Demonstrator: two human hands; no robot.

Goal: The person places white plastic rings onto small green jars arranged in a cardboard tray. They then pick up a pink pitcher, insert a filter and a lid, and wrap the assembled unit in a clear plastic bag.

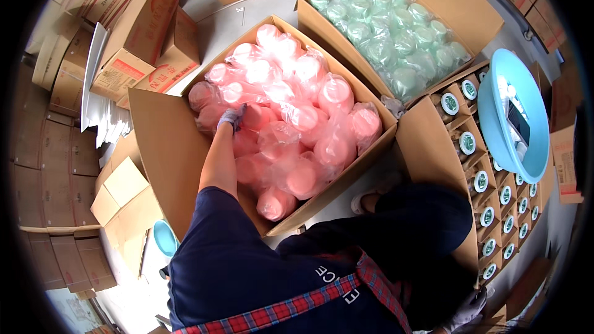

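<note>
The gloved left hand [232,117] closes on 1 pink plastic-bagged bottle [213,114] at the carton's [161,148] left wall, probably light, slippery, best gripped around its body.

The person's left arm stretches up from the lower centre toward the upper middle of the frame, forearm bare below a dark sleeve, ending in the gloved left hand [232,117] with fingers curled downward; the gloved right hand [468,310] hangs low at the lower right, fingers loosely bent

bagged bottles [291,117] in middle carton [167,148] | bowl [495,124] on right carton [427,148]
</note>
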